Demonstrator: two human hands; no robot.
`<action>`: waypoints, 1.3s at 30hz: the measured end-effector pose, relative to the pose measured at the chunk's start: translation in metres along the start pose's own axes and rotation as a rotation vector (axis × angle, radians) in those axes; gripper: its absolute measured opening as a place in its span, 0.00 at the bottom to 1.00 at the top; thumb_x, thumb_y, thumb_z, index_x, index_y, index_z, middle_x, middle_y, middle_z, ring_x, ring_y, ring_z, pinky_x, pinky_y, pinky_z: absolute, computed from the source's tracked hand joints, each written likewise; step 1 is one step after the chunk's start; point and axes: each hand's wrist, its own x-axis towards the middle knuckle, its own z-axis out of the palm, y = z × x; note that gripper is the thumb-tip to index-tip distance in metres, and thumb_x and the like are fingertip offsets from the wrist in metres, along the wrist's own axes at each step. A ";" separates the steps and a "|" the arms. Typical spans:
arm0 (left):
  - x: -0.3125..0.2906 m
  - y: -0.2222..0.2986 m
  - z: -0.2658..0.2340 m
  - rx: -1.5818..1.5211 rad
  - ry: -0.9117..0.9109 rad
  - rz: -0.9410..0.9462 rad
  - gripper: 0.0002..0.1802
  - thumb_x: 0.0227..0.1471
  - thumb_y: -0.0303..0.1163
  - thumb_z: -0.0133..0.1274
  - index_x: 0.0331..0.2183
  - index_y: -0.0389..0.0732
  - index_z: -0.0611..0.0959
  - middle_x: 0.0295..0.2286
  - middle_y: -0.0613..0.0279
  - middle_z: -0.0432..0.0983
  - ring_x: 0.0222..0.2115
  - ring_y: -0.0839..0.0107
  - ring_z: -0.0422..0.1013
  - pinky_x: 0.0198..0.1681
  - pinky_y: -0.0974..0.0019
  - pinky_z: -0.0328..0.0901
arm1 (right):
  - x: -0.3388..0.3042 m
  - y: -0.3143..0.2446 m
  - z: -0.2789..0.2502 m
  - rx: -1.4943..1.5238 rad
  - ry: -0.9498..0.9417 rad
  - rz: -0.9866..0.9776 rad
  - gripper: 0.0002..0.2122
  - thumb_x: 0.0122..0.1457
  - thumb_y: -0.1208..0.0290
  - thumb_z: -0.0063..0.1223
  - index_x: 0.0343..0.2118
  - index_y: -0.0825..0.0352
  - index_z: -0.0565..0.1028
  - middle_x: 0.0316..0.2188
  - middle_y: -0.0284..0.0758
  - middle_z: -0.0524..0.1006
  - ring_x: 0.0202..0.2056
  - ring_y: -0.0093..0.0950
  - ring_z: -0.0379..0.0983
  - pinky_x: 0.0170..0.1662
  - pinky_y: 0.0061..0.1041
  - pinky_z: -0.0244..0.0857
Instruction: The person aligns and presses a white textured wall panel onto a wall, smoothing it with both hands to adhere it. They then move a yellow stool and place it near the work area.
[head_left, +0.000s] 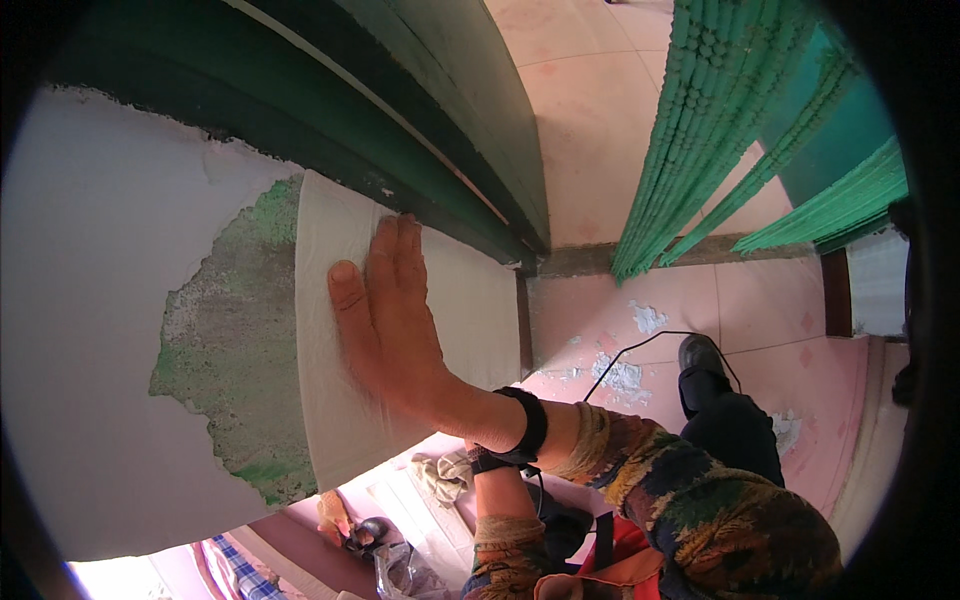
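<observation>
My right hand (400,330) lies flat against a white sheet (470,310) on the wall, fingers stretched upward and thumb apart. Nothing is gripped in it. The fingertips reach close to the dark green door frame (300,110). Beside the sheet's left edge, a rough patch (235,340) of bare green and grey shows where the white wall surface (90,320) has peeled. My left forearm (505,495) rises from below, with a dark band at its wrist. The left hand itself is hidden behind my right wrist and the sheet's lower edge.
Green bead strands (690,130) hang at the upper right over a doorway sill. White flakes (620,375) and a black cable (640,342) are on the pink tiled floor, near my shoe (700,352). Below lie a crumpled cloth (440,478) and a clear plastic bag (405,575).
</observation>
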 end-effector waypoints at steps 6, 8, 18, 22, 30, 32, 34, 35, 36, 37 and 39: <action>0.001 -0.003 0.004 0.005 0.032 0.028 0.28 0.65 0.51 0.36 0.57 0.41 0.69 0.52 0.57 0.68 0.54 0.63 0.63 0.59 0.57 0.57 | -0.003 -0.008 0.003 -0.021 0.035 -0.252 0.34 0.71 0.52 0.22 0.64 0.83 0.42 0.66 0.65 0.38 0.68 0.59 0.33 0.69 0.46 0.32; 0.003 -0.002 0.007 0.017 0.044 0.054 0.28 0.65 0.51 0.36 0.56 0.41 0.68 0.52 0.57 0.68 0.54 0.63 0.63 0.59 0.57 0.58 | -0.004 -0.011 0.001 -0.025 0.015 -0.291 0.34 0.71 0.53 0.23 0.65 0.83 0.42 0.66 0.65 0.38 0.68 0.58 0.33 0.69 0.46 0.32; 0.036 0.005 0.030 0.132 0.327 0.304 0.28 0.65 0.50 0.37 0.56 0.40 0.68 0.52 0.57 0.68 0.53 0.62 0.64 0.58 0.57 0.59 | 0.008 -0.014 -0.009 -0.004 -0.070 -0.577 0.31 0.71 0.56 0.20 0.67 0.77 0.38 0.68 0.59 0.34 0.70 0.51 0.29 0.70 0.45 0.26; 0.058 0.009 0.040 0.221 0.503 0.426 0.28 0.65 0.50 0.37 0.56 0.40 0.68 0.52 0.56 0.68 0.53 0.62 0.64 0.57 0.57 0.60 | 0.014 -0.015 -0.009 0.024 -0.021 -0.680 0.29 0.71 0.61 0.27 0.66 0.78 0.46 0.67 0.58 0.43 0.69 0.53 0.39 0.68 0.41 0.36; 0.085 0.016 0.059 0.340 0.652 0.539 0.29 0.65 0.50 0.37 0.56 0.39 0.67 0.51 0.56 0.67 0.53 0.62 0.64 0.56 0.57 0.62 | 0.027 -0.001 -0.007 0.044 -0.009 -0.788 0.29 0.71 0.58 0.26 0.67 0.75 0.47 0.68 0.54 0.45 0.69 0.51 0.41 0.68 0.39 0.36; 0.086 0.013 0.069 0.375 0.665 0.559 0.29 0.65 0.50 0.38 0.56 0.38 0.67 0.51 0.56 0.67 0.52 0.62 0.65 0.56 0.57 0.62 | 0.028 0.000 -0.007 0.042 -0.007 -0.775 0.30 0.71 0.55 0.25 0.67 0.74 0.46 0.68 0.53 0.45 0.69 0.49 0.41 0.69 0.39 0.34; 0.083 0.011 0.082 0.418 0.674 0.587 0.29 0.65 0.50 0.38 0.56 0.38 0.67 0.51 0.56 0.67 0.52 0.62 0.65 0.56 0.57 0.62 | 0.028 0.000 -0.007 0.046 -0.017 -0.771 0.32 0.71 0.51 0.23 0.68 0.72 0.45 0.69 0.51 0.44 0.70 0.47 0.39 0.69 0.42 0.31; 0.081 0.012 0.090 0.448 0.669 0.603 0.29 0.65 0.50 0.38 0.56 0.38 0.67 0.51 0.56 0.67 0.52 0.62 0.65 0.55 0.57 0.63 | 0.027 0.000 -0.006 0.034 -0.027 -0.733 0.32 0.71 0.51 0.23 0.68 0.72 0.45 0.69 0.51 0.43 0.70 0.46 0.38 0.69 0.42 0.31; 0.079 0.013 0.100 0.408 0.702 0.620 0.29 0.65 0.50 0.38 0.56 0.38 0.67 0.51 0.56 0.67 0.52 0.62 0.65 0.55 0.57 0.63 | 0.025 -0.001 -0.006 0.025 -0.030 -0.718 0.32 0.71 0.51 0.23 0.68 0.72 0.44 0.69 0.50 0.43 0.70 0.46 0.38 0.69 0.42 0.30; 0.076 0.015 0.112 0.547 0.647 0.643 0.29 0.65 0.50 0.38 0.56 0.38 0.67 0.51 0.56 0.67 0.52 0.62 0.65 0.55 0.57 0.63 | 0.023 -0.002 -0.005 0.015 -0.034 -0.700 0.32 0.71 0.51 0.23 0.68 0.72 0.44 0.69 0.50 0.42 0.70 0.45 0.37 0.69 0.42 0.30; 0.073 0.024 0.139 0.732 0.600 0.695 0.31 0.65 0.52 0.35 0.58 0.37 0.64 0.54 0.55 0.65 0.54 0.61 0.63 0.57 0.57 0.61 | 0.010 -0.003 -0.005 0.024 -0.074 -0.585 0.32 0.71 0.52 0.23 0.68 0.72 0.42 0.70 0.50 0.40 0.70 0.46 0.35 0.69 0.44 0.28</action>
